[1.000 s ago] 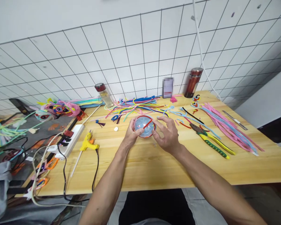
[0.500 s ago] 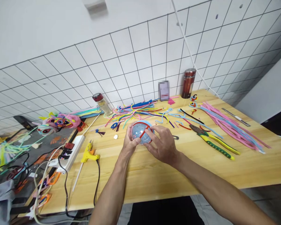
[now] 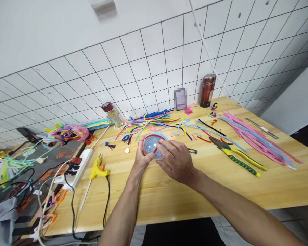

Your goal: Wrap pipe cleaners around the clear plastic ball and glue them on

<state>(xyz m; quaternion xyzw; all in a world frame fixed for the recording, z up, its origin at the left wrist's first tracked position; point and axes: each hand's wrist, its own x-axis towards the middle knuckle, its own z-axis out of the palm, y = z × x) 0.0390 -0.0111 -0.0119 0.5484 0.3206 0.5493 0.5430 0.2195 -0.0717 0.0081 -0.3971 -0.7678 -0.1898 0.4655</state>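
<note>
A clear round dome (image 3: 151,143) sits in front of me, with a light blue rim and a fuzzy red pipe cleaner (image 3: 156,149) across its top. My left hand (image 3: 142,154) is closed round the dome's left side, thumb at the near edge. From the right, my right hand (image 3: 178,160) has its fingertips bent onto the red strip; the fingers hide part of the dome. Just beyond it lie loose coloured pipe cleaners (image 3: 154,121). Right of my right hand is a small dark metal clip-like piece (image 3: 193,150).
Pliers (image 3: 236,155) and pink and blue pipe cleaners (image 3: 256,140) lie right. A yellow glue gun (image 3: 99,169), a power strip (image 3: 79,167) and cords are left, near pink plush-like figures (image 3: 69,132). A glass bottle (image 3: 113,114) and red flask (image 3: 207,90) stand by the wall.
My right hand's fingers have shifted slightly and lie flatter over the red strip, covering more of the dome's right side. My left hand keeps its hold.
</note>
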